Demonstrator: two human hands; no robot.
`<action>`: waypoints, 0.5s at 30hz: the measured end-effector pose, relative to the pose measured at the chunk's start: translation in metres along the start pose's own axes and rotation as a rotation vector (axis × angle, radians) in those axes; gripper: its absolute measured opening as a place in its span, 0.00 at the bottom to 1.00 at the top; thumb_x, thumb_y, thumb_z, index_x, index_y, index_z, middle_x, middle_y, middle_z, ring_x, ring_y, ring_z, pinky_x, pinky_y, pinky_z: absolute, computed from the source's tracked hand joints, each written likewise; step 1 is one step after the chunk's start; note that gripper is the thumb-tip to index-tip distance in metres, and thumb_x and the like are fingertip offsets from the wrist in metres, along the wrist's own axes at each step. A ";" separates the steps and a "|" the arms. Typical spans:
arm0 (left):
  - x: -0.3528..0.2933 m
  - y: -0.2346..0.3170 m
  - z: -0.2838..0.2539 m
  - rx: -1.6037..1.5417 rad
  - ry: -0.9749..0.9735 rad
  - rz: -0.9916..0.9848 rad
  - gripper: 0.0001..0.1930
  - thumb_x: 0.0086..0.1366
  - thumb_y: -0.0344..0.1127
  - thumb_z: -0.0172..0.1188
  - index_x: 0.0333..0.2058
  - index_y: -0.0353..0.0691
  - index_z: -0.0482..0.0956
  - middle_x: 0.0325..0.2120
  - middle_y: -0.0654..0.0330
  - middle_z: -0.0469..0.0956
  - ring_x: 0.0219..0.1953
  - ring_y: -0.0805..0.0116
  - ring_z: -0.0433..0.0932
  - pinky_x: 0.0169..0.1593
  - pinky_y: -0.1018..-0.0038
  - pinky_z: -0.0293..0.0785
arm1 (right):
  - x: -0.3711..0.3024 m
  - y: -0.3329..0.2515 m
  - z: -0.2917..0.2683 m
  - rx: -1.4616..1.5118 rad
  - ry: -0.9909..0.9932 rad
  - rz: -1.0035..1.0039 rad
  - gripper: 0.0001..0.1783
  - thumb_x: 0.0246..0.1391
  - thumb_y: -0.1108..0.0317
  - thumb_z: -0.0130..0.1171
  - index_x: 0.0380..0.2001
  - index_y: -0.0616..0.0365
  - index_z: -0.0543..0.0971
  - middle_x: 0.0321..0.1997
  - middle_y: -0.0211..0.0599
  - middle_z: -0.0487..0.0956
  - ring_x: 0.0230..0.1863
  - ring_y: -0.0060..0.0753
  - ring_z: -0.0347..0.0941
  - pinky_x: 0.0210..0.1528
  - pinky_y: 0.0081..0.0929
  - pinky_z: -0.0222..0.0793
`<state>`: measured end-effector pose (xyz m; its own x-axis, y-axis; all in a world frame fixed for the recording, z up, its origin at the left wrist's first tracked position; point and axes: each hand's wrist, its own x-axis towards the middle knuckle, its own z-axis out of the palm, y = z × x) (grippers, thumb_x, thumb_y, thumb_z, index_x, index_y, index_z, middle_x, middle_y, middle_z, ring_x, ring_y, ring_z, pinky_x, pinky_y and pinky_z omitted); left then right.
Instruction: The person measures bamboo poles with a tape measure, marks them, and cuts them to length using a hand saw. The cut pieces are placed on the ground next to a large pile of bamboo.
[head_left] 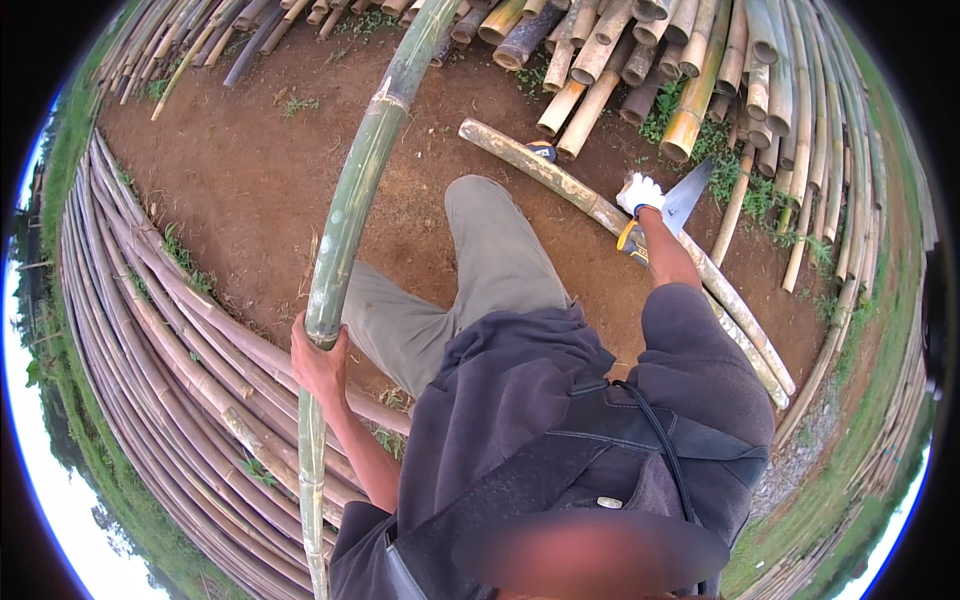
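Note:
My left hand (321, 361) is closed around a long green bamboo pole (345, 225). The pole slants up past my left knee and out of the upper edge; below the hand it looks thinner. To the right, my right hand (641, 193), in a white glove, is low beside a weathered bamboo pole (560, 178) on the ground. Its fingers are too small and partly hidden to show whether they grip anything. A hand saw (684, 200) lies by my right wrist, its blade on one side and its yellow-and-black handle on the other, apart from the glove.
Stacked cut bamboo (690, 60) fills the far right, its open ends facing me. Long poles (190, 370) lie in rows along the left. A dark-and-yellow tape measure (541, 150) sits by the weathered pole. Brown soil (250, 170) lies between the stacks, with tufts of grass.

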<state>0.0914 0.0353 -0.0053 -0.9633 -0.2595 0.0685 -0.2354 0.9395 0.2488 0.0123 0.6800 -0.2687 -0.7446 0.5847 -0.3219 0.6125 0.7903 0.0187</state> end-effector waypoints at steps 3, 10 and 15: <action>0.001 -0.002 0.002 -0.001 0.013 0.007 0.37 0.54 0.44 0.79 0.63 0.47 0.76 0.52 0.52 0.83 0.56 0.45 0.81 0.59 0.52 0.74 | -0.005 -0.035 -0.009 0.064 0.189 -0.194 0.33 0.56 0.50 0.64 0.64 0.49 0.77 0.62 0.52 0.78 0.61 0.60 0.76 0.65 0.56 0.72; 0.005 0.004 -0.006 -0.011 -0.014 -0.064 0.39 0.52 0.42 0.80 0.63 0.47 0.75 0.53 0.51 0.83 0.56 0.44 0.81 0.59 0.51 0.74 | 0.034 -0.161 -0.005 0.102 0.150 -0.787 0.25 0.60 0.63 0.58 0.61 0.50 0.78 0.57 0.53 0.78 0.55 0.60 0.79 0.59 0.53 0.77; 0.004 -0.004 -0.002 -0.010 0.043 -0.032 0.40 0.51 0.42 0.80 0.63 0.47 0.75 0.52 0.51 0.83 0.55 0.46 0.81 0.58 0.52 0.75 | 0.065 -0.209 -0.006 -0.186 -0.170 -0.636 0.28 0.69 0.57 0.47 0.70 0.43 0.74 0.75 0.54 0.71 0.70 0.61 0.74 0.69 0.55 0.73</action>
<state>0.0891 0.0301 -0.0041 -0.9489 -0.2986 0.1017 -0.2642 0.9284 0.2612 -0.1659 0.5541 -0.2880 -0.8832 -0.0289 -0.4680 0.0025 0.9978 -0.0662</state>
